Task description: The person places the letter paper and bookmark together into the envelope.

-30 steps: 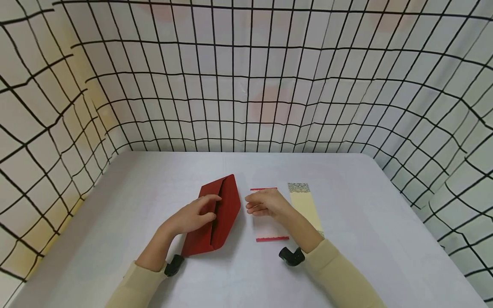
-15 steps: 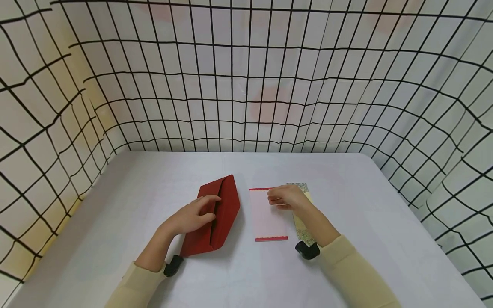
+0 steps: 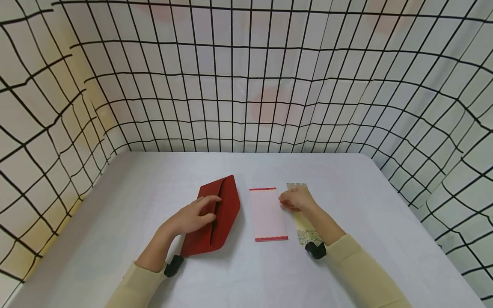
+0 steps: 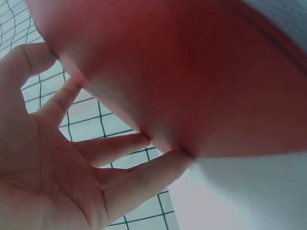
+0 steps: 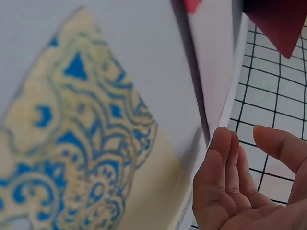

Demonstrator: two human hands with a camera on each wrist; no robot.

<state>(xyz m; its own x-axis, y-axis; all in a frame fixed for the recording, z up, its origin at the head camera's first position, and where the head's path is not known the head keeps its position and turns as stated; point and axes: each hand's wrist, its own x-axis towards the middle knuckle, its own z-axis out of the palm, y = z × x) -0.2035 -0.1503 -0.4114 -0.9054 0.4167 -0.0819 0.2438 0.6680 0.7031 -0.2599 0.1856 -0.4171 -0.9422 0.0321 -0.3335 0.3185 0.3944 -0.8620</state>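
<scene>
My left hand [image 3: 188, 220] holds a red envelope [image 3: 229, 211] tilted up off the table, thumb and fingers at its open slit. In the left wrist view, the fingertips of that hand [image 4: 53, 163] meet the edge of the envelope [image 4: 201, 81]. Over the upper part of a pale yellow paper strip [image 3: 309, 236] hovers my right hand [image 3: 299, 199], partly covering it. The right wrist view shows this hand [image 5: 230, 191] with fingers loosely bent, the thumb apart and nothing between them. Blue ornament decorates the strip's end [image 5: 96, 153]. A pink card with red ends [image 3: 268, 216] lies flat between the hands.
All of this is on a white-covered table [image 3: 246, 273]. A black grid net [image 3: 246, 90] surrounds its back and sides. A small black device [image 3: 316, 250] sits at the right wrist, and another black device [image 3: 174, 265] at the left.
My right hand has moved right, from over the pink card to the yellow strip, uncovering the card. The left hand and the envelope have stayed in place.
</scene>
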